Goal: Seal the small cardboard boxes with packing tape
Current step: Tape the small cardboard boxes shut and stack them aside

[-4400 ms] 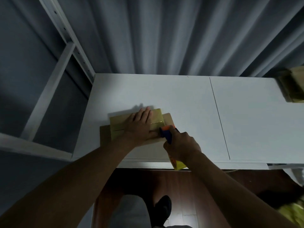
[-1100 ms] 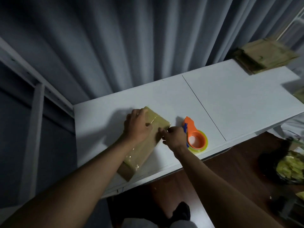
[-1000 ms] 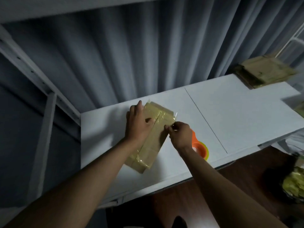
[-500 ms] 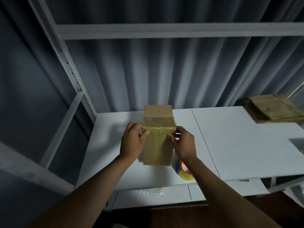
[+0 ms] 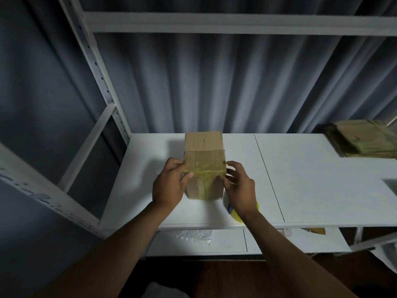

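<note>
A small brown cardboard box (image 5: 204,160) is lifted above the white shelf (image 5: 311,181), with glossy tape running over its near edge and down its front face. My left hand (image 5: 169,186) grips its left side, thumb on the taped edge. My right hand (image 5: 238,187) holds its right side with curled fingers. The tape dispenser (image 5: 233,211), with a yellow roll and a bit of blue, lies on the shelf under my right wrist, mostly hidden.
A stack of flat cardboard boxes (image 5: 363,140) lies at the shelf's far right. White metal rack posts (image 5: 96,69) and a crossbeam (image 5: 236,23) frame the space. A grey curtain hangs behind. A lower shelf (image 5: 199,241) shows below the front edge.
The tape dispenser was put down on the shelf. Both hands took the box from lying flat and raised it upright; over the last half second it tilted slightly back.
</note>
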